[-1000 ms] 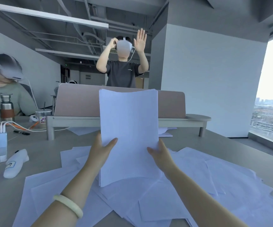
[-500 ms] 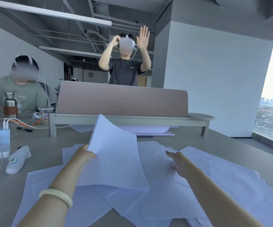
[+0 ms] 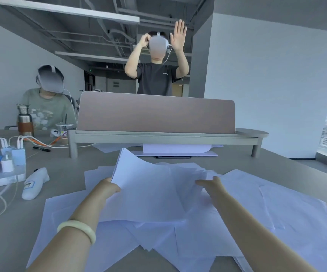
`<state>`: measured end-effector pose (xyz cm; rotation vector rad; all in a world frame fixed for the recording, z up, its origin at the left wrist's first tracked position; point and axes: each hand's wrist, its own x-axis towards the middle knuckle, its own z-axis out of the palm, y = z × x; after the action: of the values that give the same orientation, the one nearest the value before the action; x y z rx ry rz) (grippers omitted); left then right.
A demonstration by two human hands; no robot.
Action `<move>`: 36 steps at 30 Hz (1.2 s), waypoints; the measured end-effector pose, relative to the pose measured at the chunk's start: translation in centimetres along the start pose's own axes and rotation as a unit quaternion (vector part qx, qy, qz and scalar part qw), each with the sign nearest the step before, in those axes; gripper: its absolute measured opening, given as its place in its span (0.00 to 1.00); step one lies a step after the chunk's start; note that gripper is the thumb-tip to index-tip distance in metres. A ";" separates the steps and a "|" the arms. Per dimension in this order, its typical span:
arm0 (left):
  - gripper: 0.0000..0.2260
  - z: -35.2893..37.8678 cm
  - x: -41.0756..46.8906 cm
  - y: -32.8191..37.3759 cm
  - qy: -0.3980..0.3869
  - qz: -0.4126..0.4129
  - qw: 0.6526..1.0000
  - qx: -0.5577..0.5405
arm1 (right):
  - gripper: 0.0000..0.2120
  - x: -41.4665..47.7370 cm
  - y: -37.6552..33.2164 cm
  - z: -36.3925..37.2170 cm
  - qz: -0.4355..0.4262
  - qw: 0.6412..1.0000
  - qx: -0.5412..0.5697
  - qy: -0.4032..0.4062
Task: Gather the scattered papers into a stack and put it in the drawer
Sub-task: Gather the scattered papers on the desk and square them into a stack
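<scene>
A thin stack of white sheets (image 3: 143, 185) tilts low over the table, its left edge pinched in my left hand (image 3: 108, 188). Its lower edge rests on the scattered papers (image 3: 266, 209) that cover the grey table (image 3: 64, 171) from centre to right. My right hand (image 3: 210, 184) lies on loose sheets just right of the stack, fingers stretched forward, holding nothing that I can see. No drawer is in view.
A desk shelf with a pink divider (image 3: 154, 112) crosses the far table, more paper (image 3: 176, 149) beneath it. At left lie a white controller (image 3: 34, 182), chargers and cables (image 3: 9, 158), a bottle (image 3: 24, 120). One person sits at left; another stands behind the divider.
The stack was upright between both hands; it has tipped down onto the pile. My right hand let go and moved right onto loose sheets. The left still holds it.
</scene>
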<state>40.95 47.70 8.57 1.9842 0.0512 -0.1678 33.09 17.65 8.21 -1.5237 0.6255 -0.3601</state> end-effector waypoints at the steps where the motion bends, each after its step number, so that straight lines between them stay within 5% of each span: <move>1: 0.16 0.1 0.0 0.0 0.001 0.000 1.000 -0.003 | 0.43 0.3 0.3 0.2 -0.006 1.000 -0.026 0.004; 3: 0.16 0.1 0.1 -0.1 0.004 0.003 1.000 -0.009 | 0.43 0.3 0.8 0.6 -0.025 1.000 -0.013 -0.012; 7: 0.15 0.2 0.1 -0.2 0.005 0.005 1.000 -0.006 | 0.23 -2.1 0.1 2.9 0.016 0.987 0.111 -0.118; 14: 0.10 0.5 -0.3 -0.2 -0.034 0.012 0.999 0.005 | 0.15 -0.9 -1.1 5.5 0.057 0.998 0.014 -0.013; 20: 0.12 0.3 -1.3 0.5 -0.038 0.035 0.998 -0.042 | 0.13 0.6 -1.7 5.0 0.026 0.999 -0.035 -0.027; 22: 0.17 -0.3 -1.6 1.1 -0.029 0.046 0.997 -0.054 | 0.03 1.1 -1.9 3.6 0.006 0.998 -0.052 -0.029; 26: 0.12 -0.9 -2.3 1.8 -0.019 0.062 0.994 -0.083 | 0.07 1.7 -1.9 -1.2 -0.026 0.998 0.007 -0.062; 29: 0.07 -0.4 -2.4 1.5 -0.034 0.054 0.995 -0.079 | 0.29 1.5 -1.5 -4.9 -0.023 0.990 0.008 -0.141; 36: 0.01 0.6 -1.6 0.9 -0.047 0.063 0.996 -0.051 | 0.18 1.4 -0.6 -7.1 -0.011 0.983 0.035 -0.179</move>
<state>39.43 46.85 9.40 1.8680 -0.1238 -0.1726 30.13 11.02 9.01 -1.4810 0.3089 -0.1176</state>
